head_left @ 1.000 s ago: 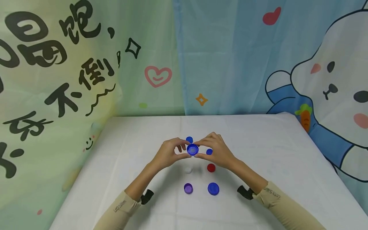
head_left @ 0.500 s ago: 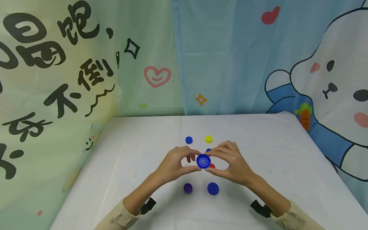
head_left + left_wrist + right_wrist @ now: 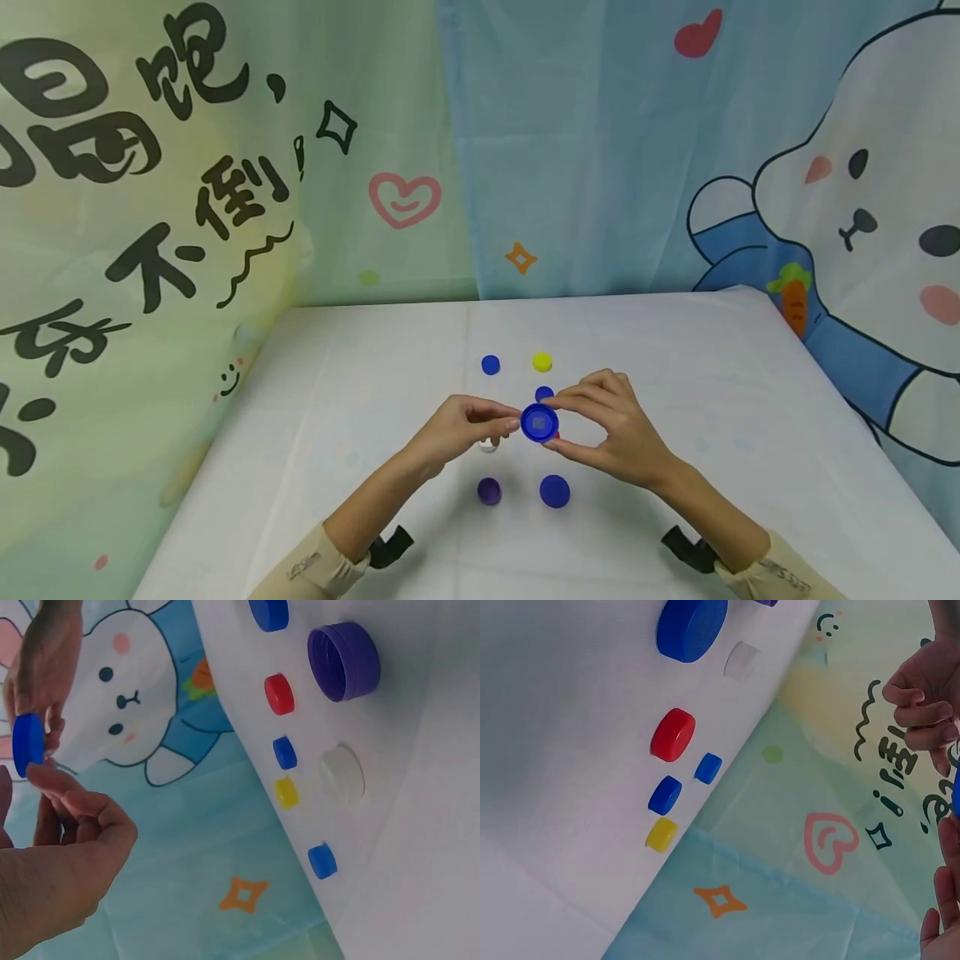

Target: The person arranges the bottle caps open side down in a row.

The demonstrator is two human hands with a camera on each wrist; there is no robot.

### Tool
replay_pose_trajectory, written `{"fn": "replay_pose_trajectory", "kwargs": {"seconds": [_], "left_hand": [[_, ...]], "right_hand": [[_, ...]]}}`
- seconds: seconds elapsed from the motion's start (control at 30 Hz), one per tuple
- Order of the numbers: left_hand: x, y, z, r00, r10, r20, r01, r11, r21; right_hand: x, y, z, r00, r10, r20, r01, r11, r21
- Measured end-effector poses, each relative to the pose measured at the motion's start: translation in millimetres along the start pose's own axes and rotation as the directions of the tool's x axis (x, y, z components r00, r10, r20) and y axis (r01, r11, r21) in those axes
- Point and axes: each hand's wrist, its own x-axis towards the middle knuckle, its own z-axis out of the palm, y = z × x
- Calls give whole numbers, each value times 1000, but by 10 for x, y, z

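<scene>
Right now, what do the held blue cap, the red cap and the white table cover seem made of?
Held blue cap: probably plastic, smooth; even colour, raised rim.
Red cap: likely plastic, low-sheen; even colour, rounded edge.
White table cover: apparently matt fabric, possibly coated; faint creases.

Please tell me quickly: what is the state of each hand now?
Left hand: at the edge of the raised blue cap; whether it grips cannot be told.
Right hand: holding the raised blue cap by its rim.
</scene>
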Motion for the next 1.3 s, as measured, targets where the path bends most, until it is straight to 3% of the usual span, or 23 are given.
{"fn": "replay_pose_trajectory", "kwargs": {"seconds": [0.33, 0.77, 0.97, 1.07, 1.13, 1.2, 1.27, 1.3], "left_hand": [[31, -6, 65, 998, -48, -36, 47, 999, -18], [20, -13, 71, 997, -50, -62, 48, 998, -32], [16, -32, 59, 997, 8, -82, -7, 1000, 15], [14, -50, 61, 988, 112, -111, -100, 989, 108], [14, -67, 65, 966, 223, -132, -195, 961, 196], [16, -82, 68, 921, 363, -142, -312, 905, 290], [20, -92, 67, 842, 523, -132, -441, 808, 391], [21, -93, 63, 788, 605, -113, -503, 739, 448]], "right_hand": [[-23, 12, 25, 1000, -4, 4, 4, 1000, -1], [-25, 10, 38, 1000, 15, 12, -15, 1000, -6], [-39, 4, 41, 993, 104, 57, -105, 994, 8], [-46, -12, 37, 973, 203, 111, -209, 977, 43], [-50, -24, 32, 949, 278, 151, -291, 954, 71], [-50, -36, 24, 917, 346, 197, -371, 923, 102], [-49, -45, 13, 882, 402, 245, -442, 886, 141], [-49, -47, 8, 864, 426, 269, -477, 864, 161]]}}
